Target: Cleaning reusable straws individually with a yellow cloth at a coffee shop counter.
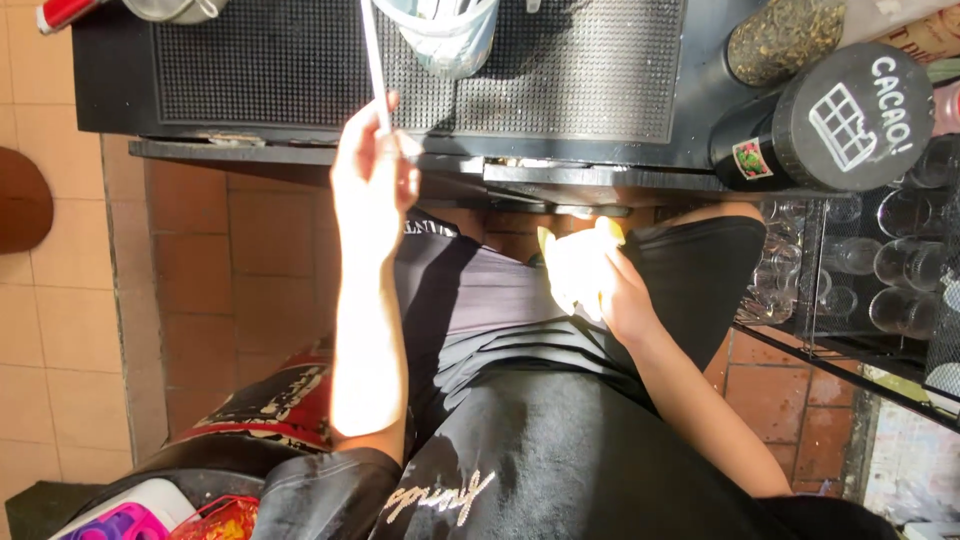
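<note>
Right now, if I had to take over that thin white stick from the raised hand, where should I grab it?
Probably on the bare shaft just above the left hand. The thin white stick stands nearly upright, its lower end pinched in the fingers, so come from the side, clear of the clear cup beside it on the black counter.

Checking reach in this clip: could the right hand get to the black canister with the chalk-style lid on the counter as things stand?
Probably yes. The right hand sits low, under the counter edge, holding something yellow-green, so it is occupied. The black canister lies up and to its right, with nothing visibly between them.
</note>
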